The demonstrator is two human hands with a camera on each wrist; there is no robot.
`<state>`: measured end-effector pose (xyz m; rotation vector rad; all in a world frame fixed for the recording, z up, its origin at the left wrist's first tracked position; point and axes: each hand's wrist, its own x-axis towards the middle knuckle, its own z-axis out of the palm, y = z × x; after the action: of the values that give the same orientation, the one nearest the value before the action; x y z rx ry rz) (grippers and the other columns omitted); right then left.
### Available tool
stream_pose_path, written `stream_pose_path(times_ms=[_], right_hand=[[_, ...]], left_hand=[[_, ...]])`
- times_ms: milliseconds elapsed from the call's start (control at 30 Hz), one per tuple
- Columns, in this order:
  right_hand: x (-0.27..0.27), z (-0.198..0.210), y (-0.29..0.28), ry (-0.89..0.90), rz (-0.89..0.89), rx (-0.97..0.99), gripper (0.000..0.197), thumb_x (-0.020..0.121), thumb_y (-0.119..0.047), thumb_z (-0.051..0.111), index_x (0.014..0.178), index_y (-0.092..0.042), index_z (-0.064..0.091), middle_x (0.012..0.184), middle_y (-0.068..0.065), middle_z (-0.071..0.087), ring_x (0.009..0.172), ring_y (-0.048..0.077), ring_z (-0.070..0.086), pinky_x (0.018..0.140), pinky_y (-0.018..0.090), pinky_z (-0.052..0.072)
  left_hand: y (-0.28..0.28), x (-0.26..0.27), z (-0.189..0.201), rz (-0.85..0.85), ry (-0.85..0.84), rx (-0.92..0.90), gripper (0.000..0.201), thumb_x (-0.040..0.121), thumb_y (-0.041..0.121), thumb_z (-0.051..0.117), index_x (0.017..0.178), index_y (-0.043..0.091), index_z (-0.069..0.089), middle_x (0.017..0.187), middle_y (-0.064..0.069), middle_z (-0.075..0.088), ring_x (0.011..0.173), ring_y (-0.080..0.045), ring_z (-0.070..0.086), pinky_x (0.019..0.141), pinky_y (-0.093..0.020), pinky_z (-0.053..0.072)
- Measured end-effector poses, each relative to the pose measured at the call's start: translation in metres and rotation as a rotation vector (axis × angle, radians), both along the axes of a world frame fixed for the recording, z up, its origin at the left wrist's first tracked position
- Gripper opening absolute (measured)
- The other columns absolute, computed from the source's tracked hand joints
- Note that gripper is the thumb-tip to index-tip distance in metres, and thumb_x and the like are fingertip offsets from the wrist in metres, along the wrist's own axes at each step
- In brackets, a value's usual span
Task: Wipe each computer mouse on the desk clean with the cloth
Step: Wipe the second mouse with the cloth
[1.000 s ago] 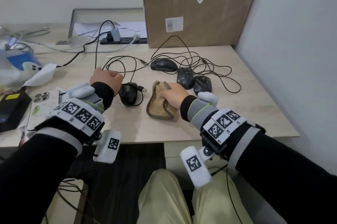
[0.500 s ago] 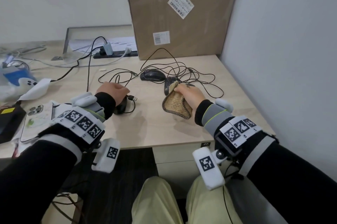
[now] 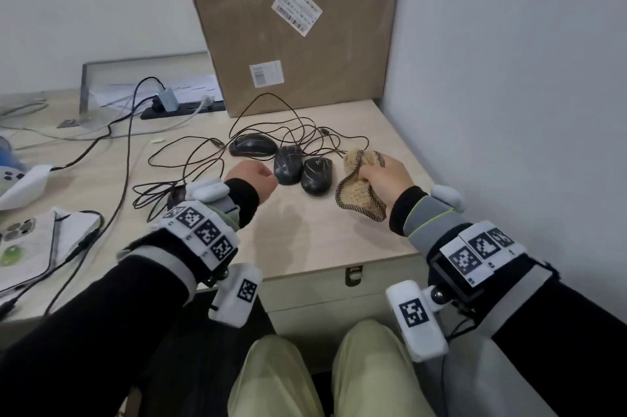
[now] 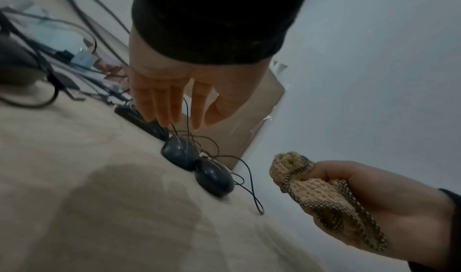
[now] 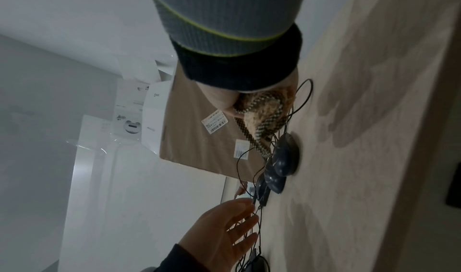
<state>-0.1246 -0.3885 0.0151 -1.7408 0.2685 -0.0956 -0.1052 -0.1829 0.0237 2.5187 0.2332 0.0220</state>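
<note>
Your right hand (image 3: 380, 175) is bunched around the cloth (image 3: 360, 192), fingers curled into it, held up off the desk (image 3: 322, 240) at about 3 o'clock from the mice. Left hand (image 3: 252, 177) is holding nothing: the left wrist view shows the fingers (image 4: 164, 103) straight and loose, hovering above the desk just at 9 o'clock of the middle mouse.

Three black mice sit clustered mid-desk. The near mouse (image 3: 317, 175) and the middle mouse (image 3: 288, 163) are side by side, basically touching, between your two hands. The far mouse (image 3: 252, 146) lies sideways at roughly 11 o'clock from those two. A fourth mouse (image 3: 174, 196) is mostly hidden behind your left wrist strap, at 9 o'clock of the group. Their cables (image 3: 271, 124) loop all over the desk behind them.

At 12 o'clock a big cardboard box (image 3: 295, 26) stands against the wall. A power strip (image 3: 183, 107) sits at 10 o'clock, and a phone (image 3: 20, 233) lies way out at 9 o'clock.
</note>
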Motion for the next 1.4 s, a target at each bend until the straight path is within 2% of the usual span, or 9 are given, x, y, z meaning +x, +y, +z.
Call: stream_pose_path(times_ms=[267, 400, 500, 733, 867, 933, 1033, 1200, 1400], right_hand=[[0.003, -0.008, -0.020, -0.012, 0.004, -0.030, 0.015, 0.080, -0.002, 0.051, 0.076, -0.015, 0.056, 0.075, 0.002, 0.058, 0.076, 0.022, 0.055, 0.065, 0.026, 0.045], [0.001, -0.011, -0.019, -0.020, 0.019, -0.034, 0.013, 0.078, -0.001, 0.052, 0.079, -0.012, 0.058, 0.080, 0.007, 0.058, 0.077, 0.022, 0.056, 0.074, 0.034, 0.049], [-0.001, -0.014, -0.020, -0.017, 0.027, -0.016, 0.013, 0.078, -0.002, 0.052, 0.081, -0.011, 0.060, 0.079, 0.008, 0.060, 0.078, 0.023, 0.058, 0.078, 0.038, 0.052], [-0.007, -0.018, -0.029, -0.012, 0.032, -0.093, 0.016, 0.080, -0.004, 0.053, 0.093, -0.007, 0.063, 0.085, 0.007, 0.061, 0.084, 0.025, 0.059, 0.080, 0.034, 0.048], [-0.008, -0.023, -0.030, -0.028, 0.017, -0.163, 0.025, 0.080, -0.010, 0.054, 0.103, -0.010, 0.060, 0.100, 0.010, 0.065, 0.098, 0.030, 0.060, 0.087, 0.037, 0.050], [-0.008, -0.024, -0.029, -0.042, -0.007, -0.179, 0.029, 0.080, -0.012, 0.053, 0.108, -0.011, 0.058, 0.107, 0.012, 0.065, 0.101, 0.031, 0.059, 0.091, 0.043, 0.049], [-0.011, -0.023, -0.024, -0.103, -0.098, -0.139, 0.027, 0.081, -0.008, 0.050, 0.108, -0.011, 0.057, 0.103, 0.007, 0.064, 0.099, 0.030, 0.058, 0.090, 0.042, 0.049], [-0.016, -0.015, -0.015, -0.276, -0.235, -0.101, 0.026, 0.082, 0.000, 0.045, 0.104, -0.009, 0.056, 0.096, -0.003, 0.058, 0.091, 0.019, 0.053, 0.083, 0.024, 0.042], [-0.019, -0.025, -0.012, -0.355, -0.152, -0.225, 0.026, 0.085, -0.006, 0.048, 0.107, -0.011, 0.061, 0.105, 0.008, 0.065, 0.096, 0.023, 0.057, 0.085, 0.027, 0.045]], left_hand=[[-0.050, 0.019, -0.010, -0.087, 0.087, 0.039, 0.019, 0.086, 0.032, 0.061, 0.076, 0.017, 0.056, 0.090, -0.004, 0.055, 0.083, -0.020, 0.050, 0.074, -0.026, 0.038], [-0.076, 0.035, -0.013, -0.051, 0.131, 0.168, 0.066, 0.077, 0.051, 0.065, 0.123, 0.006, 0.049, 0.119, -0.013, 0.056, 0.108, -0.030, 0.054, 0.092, -0.036, 0.046], [-0.094, 0.042, -0.013, -0.028, 0.186, 0.327, 0.080, 0.074, 0.060, 0.063, 0.128, 0.004, 0.043, 0.125, -0.014, 0.053, 0.114, -0.030, 0.052, 0.096, -0.037, 0.045], [-0.109, 0.047, -0.012, -0.012, 0.194, 0.418, 0.039, 0.086, 0.048, 0.055, 0.082, 0.010, 0.046, 0.091, -0.009, 0.054, 0.089, -0.024, 0.056, 0.076, -0.025, 0.041], [-0.096, 0.051, -0.012, 0.034, 0.218, 0.043, 0.050, 0.081, 0.051, 0.059, 0.091, 0.003, 0.053, 0.101, -0.008, 0.058, 0.103, -0.027, 0.059, 0.093, -0.029, 0.046], [-0.089, 0.052, -0.010, 0.098, 0.257, -0.339, 0.059, 0.070, 0.046, 0.071, 0.105, 0.000, 0.057, 0.093, -0.007, 0.065, 0.088, -0.024, 0.065, 0.080, -0.027, 0.052], [-0.076, 0.045, 0.001, 0.154, 0.236, -0.878, 0.016, 0.080, 0.017, 0.070, 0.083, 0.008, 0.057, 0.046, 0.001, 0.061, 0.040, -0.010, 0.060, 0.047, -0.018, 0.052], [-0.065, 0.026, 0.011, 0.078, 0.181, -1.130, 0.020, 0.078, 0.017, 0.071, 0.091, 0.010, 0.057, 0.077, -0.001, 0.057, 0.069, -0.015, 0.057, 0.056, -0.023, 0.047], [-0.076, -0.004, -0.004, -0.010, 0.441, -1.386, 0.009, 0.086, 0.011, 0.058, 0.080, 0.009, 0.051, 0.082, -0.006, 0.049, 0.078, -0.019, 0.051, 0.071, -0.034, 0.049]])
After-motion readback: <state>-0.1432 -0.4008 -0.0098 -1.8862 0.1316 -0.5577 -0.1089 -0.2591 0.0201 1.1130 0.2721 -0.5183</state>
